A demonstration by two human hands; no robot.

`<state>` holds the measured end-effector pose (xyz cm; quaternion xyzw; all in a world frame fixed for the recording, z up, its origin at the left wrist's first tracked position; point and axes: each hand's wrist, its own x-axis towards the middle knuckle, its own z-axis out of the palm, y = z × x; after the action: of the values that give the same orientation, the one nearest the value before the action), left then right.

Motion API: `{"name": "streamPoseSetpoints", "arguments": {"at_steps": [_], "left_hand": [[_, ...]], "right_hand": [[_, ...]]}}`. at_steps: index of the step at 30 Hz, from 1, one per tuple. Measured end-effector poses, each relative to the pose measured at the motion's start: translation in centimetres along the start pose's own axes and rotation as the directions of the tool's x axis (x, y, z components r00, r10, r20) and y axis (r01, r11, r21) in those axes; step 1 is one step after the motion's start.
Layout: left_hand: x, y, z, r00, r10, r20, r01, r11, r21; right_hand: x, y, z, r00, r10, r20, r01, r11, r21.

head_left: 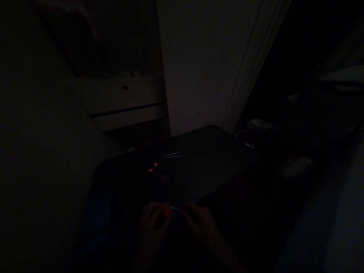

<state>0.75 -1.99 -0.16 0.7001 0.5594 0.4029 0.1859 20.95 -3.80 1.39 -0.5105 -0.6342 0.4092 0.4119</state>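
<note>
The picture is very dark. My left hand has its fingers closed on a small red piece. Close beside it, my right hand pinches a thin tool with a pale blue tip; the rest of the tool is hidden. Its tip reaches the red piece, though I cannot tell whether they touch. Farther up the dark table lie two small orange pieces and a dim purplish object. A pair of tweezers rests beyond them.
The dark tabletop has rounded corners. A tiny red speck lies on it. A bluish flat panel shows at the left. Behind stand a drawer cabinet and a pale door. A box is at the right.
</note>
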Motion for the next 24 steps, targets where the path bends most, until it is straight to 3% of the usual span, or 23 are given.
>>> {"name": "streamPoseSetpoints", "arguments": {"at_steps": [8, 14, 24], "left_hand": [[0.1, 0.5, -0.4, 1.000, -0.011, 0.011, 0.011, 1.000, -0.024], [0.8, 0.9, -0.7, 0.996, -0.051, 0.079, 0.056, 0.996, -0.064], [1.8, 1.3, -1.6, 0.967, -0.086, 0.239, 0.118, 0.985, -0.126]], "right_hand": [[0.0, -0.6, -0.8, 0.999, -0.001, 0.044, 0.004, 0.998, -0.057], [-0.2, -1.0, -1.2, 0.993, -0.057, 0.100, 0.071, 0.986, -0.149], [0.1, -1.3, -1.4, 0.989, -0.036, 0.143, 0.073, 0.964, -0.257]]}}
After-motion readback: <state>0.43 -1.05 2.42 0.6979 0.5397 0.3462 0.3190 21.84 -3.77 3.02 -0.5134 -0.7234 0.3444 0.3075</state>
